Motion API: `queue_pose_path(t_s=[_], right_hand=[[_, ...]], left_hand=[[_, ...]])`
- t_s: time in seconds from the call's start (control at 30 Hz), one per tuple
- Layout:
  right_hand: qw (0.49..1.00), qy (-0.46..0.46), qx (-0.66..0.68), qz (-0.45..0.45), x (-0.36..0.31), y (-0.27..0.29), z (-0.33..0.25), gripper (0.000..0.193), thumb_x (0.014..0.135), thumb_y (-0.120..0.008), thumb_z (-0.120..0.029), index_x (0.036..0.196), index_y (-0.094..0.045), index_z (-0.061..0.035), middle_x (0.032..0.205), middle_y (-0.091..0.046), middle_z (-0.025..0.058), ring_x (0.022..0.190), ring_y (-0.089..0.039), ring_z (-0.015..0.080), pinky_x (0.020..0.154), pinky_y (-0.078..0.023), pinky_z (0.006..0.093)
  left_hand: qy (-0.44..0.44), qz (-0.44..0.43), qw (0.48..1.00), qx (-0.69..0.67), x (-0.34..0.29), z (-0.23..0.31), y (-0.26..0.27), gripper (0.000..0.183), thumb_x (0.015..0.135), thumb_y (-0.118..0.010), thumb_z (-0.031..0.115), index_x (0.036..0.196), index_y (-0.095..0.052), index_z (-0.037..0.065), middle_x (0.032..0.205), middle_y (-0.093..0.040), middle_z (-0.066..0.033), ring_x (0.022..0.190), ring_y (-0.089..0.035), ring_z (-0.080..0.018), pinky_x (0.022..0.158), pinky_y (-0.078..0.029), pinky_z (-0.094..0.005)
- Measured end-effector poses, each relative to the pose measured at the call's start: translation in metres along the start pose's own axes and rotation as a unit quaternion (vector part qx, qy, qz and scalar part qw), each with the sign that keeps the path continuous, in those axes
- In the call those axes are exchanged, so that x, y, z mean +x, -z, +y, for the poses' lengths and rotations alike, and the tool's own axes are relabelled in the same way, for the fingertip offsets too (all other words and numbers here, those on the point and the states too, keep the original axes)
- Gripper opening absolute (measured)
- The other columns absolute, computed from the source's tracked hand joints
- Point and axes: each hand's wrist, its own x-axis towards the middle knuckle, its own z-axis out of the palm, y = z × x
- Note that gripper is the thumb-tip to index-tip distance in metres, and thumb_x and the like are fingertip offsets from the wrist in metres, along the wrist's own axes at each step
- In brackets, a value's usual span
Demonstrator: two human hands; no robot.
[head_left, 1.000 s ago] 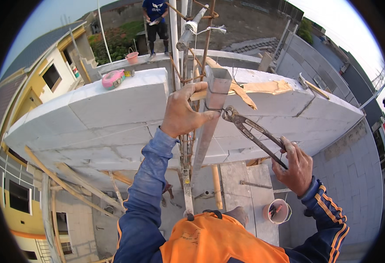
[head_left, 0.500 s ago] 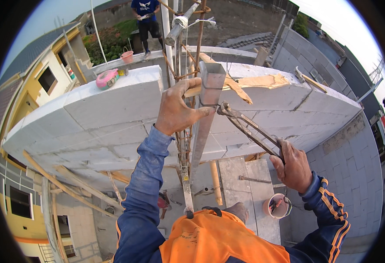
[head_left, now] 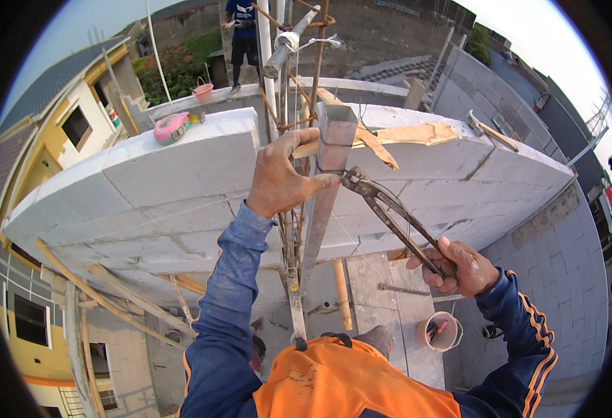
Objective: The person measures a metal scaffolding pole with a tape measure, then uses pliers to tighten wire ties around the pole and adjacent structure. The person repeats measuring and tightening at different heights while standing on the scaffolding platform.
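A square metal tube rises in front of me, with tie wire looped around it near its top. My left hand grips the tube from the left, its thumb on the near face and its fingers by a wooden strip behind. In my right hand are long-handled pincers, held by the handle ends. Their jaws touch or nearly touch the wire at the tube's right edge. Thin rebar stands just behind the tube.
A block wall curves across both sides. On it lie a pink tape measure, splintered wood and a hammer. Below are a bucket holding tools and wooden props. A person in blue stands beyond.
My right hand has shifted slightly left and turned, its thumb now lifted along the handles. The pincers' handles have swung downward. My left hand stays in place.
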Motion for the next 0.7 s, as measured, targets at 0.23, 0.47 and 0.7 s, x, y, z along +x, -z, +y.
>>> queue_pose_path(t_s=[0.23,0.47,0.7], right_hand=[[0.839,-0.071,0.451,-0.296,0.033,0.001,0.048,0.087,0.104,-0.025,-0.069,0.138,-0.052,0.0065,0.072,-0.048,0.0027,0.046,-0.038,0.0066,0.038,-0.034,0.0214],[0.971,-0.026,0.190,-0.141,0.025,0.008,0.037,0.086,0.106,-0.022,-0.066,0.136,-0.055,0.0076,0.085,-0.065,0.0101,0.071,-0.068,0.0251,0.069,-0.057,0.0382],[0.988,0.038,-0.144,0.029,-0.001,-0.005,-0.013,0.068,0.094,-0.068,-0.050,0.132,-0.055,0.0053,0.071,-0.065,0.0070,0.062,-0.066,0.0177,0.057,-0.054,0.0324]], left_hand=[[0.025,-0.004,0.999,-0.029,0.000,0.001,0.000,0.073,0.062,-0.096,0.024,0.123,-0.067,-0.004,0.120,-0.072,-0.0199,0.113,-0.070,-0.0287,0.100,-0.054,-0.0372],[0.026,-0.003,0.999,-0.044,-0.001,-0.003,-0.002,0.073,0.062,-0.095,0.022,0.124,-0.067,-0.004,0.122,-0.071,-0.0198,0.114,-0.069,-0.0279,0.100,-0.054,-0.0363],[0.049,-0.016,0.998,-0.024,-0.001,0.003,0.002,0.074,0.062,-0.095,0.023,0.125,-0.067,-0.004,0.123,-0.071,-0.0202,0.115,-0.069,-0.0278,0.101,-0.053,-0.0364]])
